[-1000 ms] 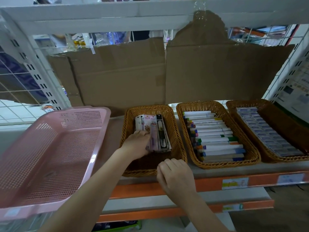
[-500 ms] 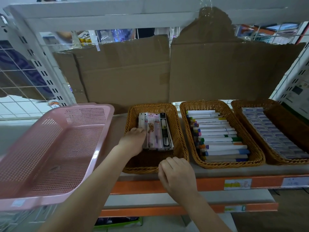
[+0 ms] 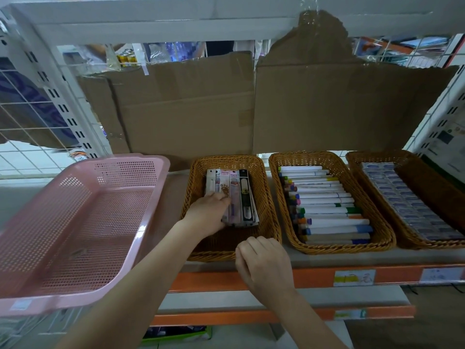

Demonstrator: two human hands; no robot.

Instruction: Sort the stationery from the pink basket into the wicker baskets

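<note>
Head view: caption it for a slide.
Left hand rests on packaged pens in the leftmost brown wicker basket; pink perforated plastic basket alongside.

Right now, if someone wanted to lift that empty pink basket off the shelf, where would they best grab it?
Probably by the rolled rim of the pink basket, one hand on each long side, coming from above. The rim flares outward like a lip, so fingers can hook under it. The perforated walls slope and offer no handle that I can see.

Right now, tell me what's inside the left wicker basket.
Flat stationery packs side by side, the left hand resting on them. Anything beneath the packs or the hand is hidden.
</note>
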